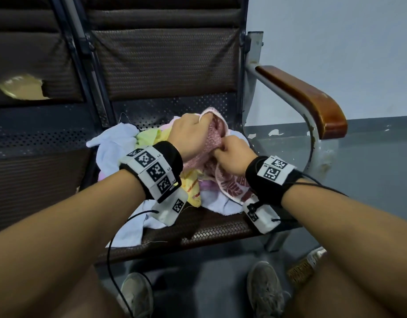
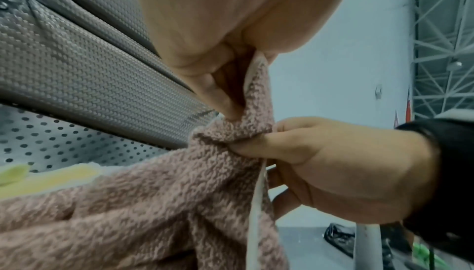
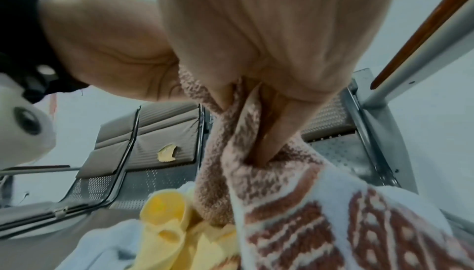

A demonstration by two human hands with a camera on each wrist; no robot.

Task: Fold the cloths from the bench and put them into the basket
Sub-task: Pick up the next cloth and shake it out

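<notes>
A pile of cloths lies on the bench seat [image 1: 211, 228]: a pale blue cloth [image 1: 113, 145], a yellow cloth [image 1: 149, 136] and on top a pink patterned towel [image 1: 211, 136]. My left hand [image 1: 193, 127] grips the towel's far white-trimmed edge, lifted above the pile. My right hand [image 1: 232, 154] pinches the same towel closer to me. In the left wrist view the left hand [image 2: 228, 104] and the right hand [image 2: 259, 142] pinch the pink towel [image 2: 159, 203] a short way apart. In the right wrist view the right-hand fingers [image 3: 271, 140] dig into the towel [image 3: 295, 203] beside the yellow cloth [image 3: 169, 221].
The bench has a padded brown backrest [image 1: 165, 63] with a torn patch [image 1: 21, 86] on the left seat. A wooden armrest [image 1: 306, 97] on a grey metal frame stands at the right. My shoes [image 1: 264, 290] are on the grey floor below. No basket is in view.
</notes>
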